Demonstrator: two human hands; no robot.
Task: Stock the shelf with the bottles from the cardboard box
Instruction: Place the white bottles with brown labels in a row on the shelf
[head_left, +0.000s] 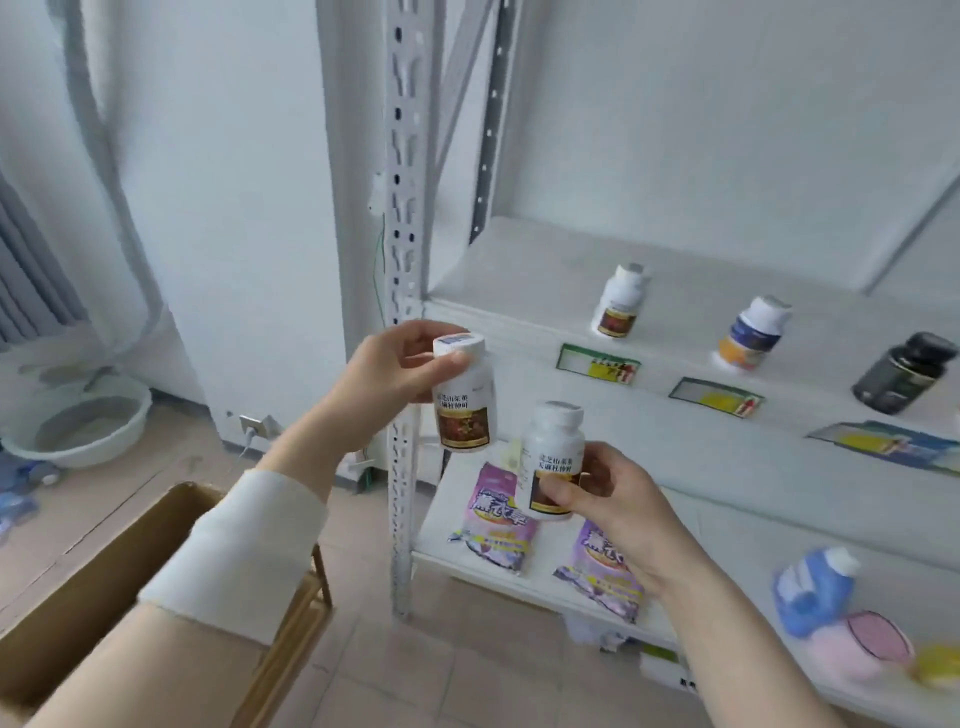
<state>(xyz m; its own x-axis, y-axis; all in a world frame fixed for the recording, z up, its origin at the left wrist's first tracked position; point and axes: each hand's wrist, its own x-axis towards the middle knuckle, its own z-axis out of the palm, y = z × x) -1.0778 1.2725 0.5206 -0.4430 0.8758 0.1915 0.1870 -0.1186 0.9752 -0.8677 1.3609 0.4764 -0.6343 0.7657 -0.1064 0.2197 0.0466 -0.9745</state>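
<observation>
A pale basin sits on the tiled floor at the left, near a white wall. A thick grey pipe curves down the wall above the basin. Low on the wall, a socket holds a plug, and its white cable hangs down. Two purple pouches lie flat, near each other. Further right are a blurred blue jug, a pink round thing just beside it and a yellow thing. Three printed tags run in a row, each with a yellow patch. Wooden stool legs show lower left.

Bright, even daylight; soft shadows; wide-angle bending at edges; lower right corner motion-blurred.
</observation>
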